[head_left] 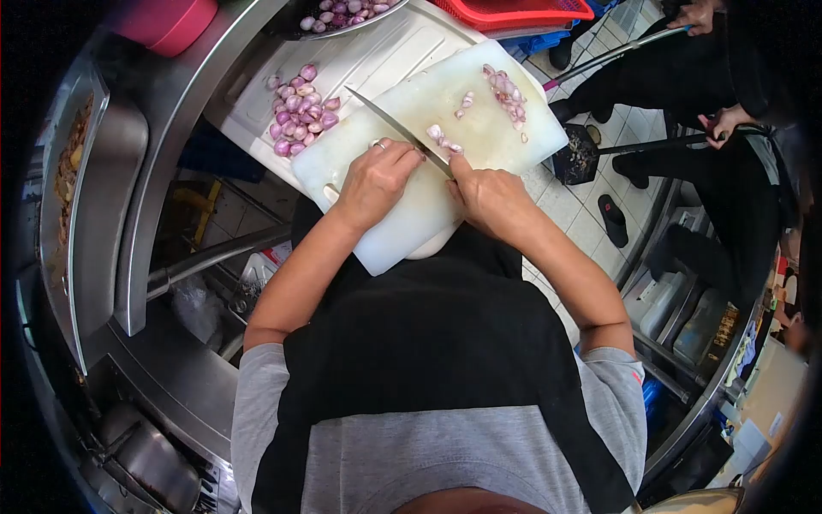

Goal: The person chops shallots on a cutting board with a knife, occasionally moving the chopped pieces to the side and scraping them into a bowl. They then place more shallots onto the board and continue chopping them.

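Observation:
My right hand [492,199] is closed round the handle of a kitchen knife [385,116], index finger stretched along the blade, whose tip points up and left. Beside the blade, my left hand [378,182] has its fingers curled down on the white cutting board [390,231]. What lies under those fingertips is mostly hidden. Just right of the knife lie a few cut shallot pieces [444,140]. Farther up the board are a small bit of shallot [464,104] and a longer heap of sliced shallots [508,94]. Whole peeled shallots [301,111] are piled left of the board.
The board rests on a white plastic surface [257,98]. A metal bowl of shallots [347,19] and a red basket [514,12] stand at the back. On the right, another person's hands [724,124] hold a long-handled dustpan [575,158]. A steel counter [163,128] borders the left.

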Tool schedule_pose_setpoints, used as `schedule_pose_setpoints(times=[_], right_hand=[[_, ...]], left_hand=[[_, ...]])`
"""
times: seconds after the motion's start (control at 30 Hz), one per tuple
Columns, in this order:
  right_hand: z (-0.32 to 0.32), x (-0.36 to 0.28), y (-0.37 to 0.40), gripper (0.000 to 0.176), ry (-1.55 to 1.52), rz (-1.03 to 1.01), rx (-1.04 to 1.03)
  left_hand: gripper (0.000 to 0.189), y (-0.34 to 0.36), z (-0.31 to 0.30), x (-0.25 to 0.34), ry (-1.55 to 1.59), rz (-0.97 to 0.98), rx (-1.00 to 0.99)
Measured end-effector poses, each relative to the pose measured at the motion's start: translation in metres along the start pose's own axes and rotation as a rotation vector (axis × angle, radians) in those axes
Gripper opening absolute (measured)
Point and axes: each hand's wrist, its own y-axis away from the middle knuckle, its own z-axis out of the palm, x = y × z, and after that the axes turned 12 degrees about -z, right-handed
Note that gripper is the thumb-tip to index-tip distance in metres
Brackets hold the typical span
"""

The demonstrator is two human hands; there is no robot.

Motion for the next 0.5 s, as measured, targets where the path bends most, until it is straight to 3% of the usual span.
schedule_pose_setpoints(times=[0.17, 0.37, 0.5], right_hand=[[-0.023, -0.014, 0.007, 0.024, 0.005, 0.018, -0.104], [0.001, 0.0, 0.001, 0.023, -0.055, -0.005, 0.057], [-0.018, -0.01, 0.009, 0.024, -0.031, 0.011, -0.061]], left_hand=[[0.014, 0.002, -0.001, 0.002, -0.031, -0.022, 0.003], [0.012, 0.001, -0.002, 0.002, -0.023, -0.025, 0.006], [0.011, 0.001, -0.001, 0.001, -0.037, -0.025, 0.005]])
